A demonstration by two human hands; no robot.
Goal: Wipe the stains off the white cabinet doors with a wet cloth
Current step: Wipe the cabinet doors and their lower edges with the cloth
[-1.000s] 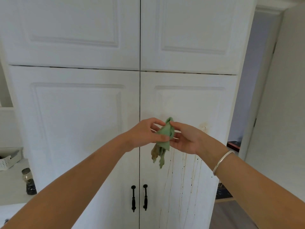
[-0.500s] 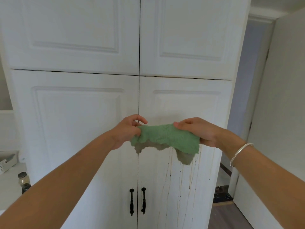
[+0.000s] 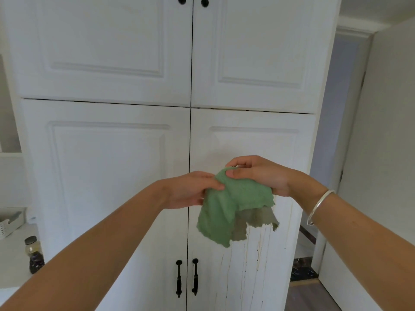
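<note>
A green cloth (image 3: 233,205) with a greyish underside hangs folded in front of the white cabinet. My left hand (image 3: 190,189) pinches its left upper edge. My right hand (image 3: 258,176) grips its top corner between thumb and fingers. Behind the cloth, the lower right cabinet door (image 3: 253,144) carries brown drip stains (image 3: 260,248) that run down below the cloth. The lower left door (image 3: 107,176) looks unmarked. The cloth hides part of the stained area.
Two black handles (image 3: 186,278) sit low at the doors' meeting edge, and two black knobs (image 3: 193,1) on the upper doors. A dark jar (image 3: 34,254) and a white basket (image 3: 10,222) stand on a counter at left. An open doorway (image 3: 332,131) lies at right.
The cloth was bunched, then stretched wide between both hands, and now my hands have come together again so it hangs folded. The view has tilted upward.
</note>
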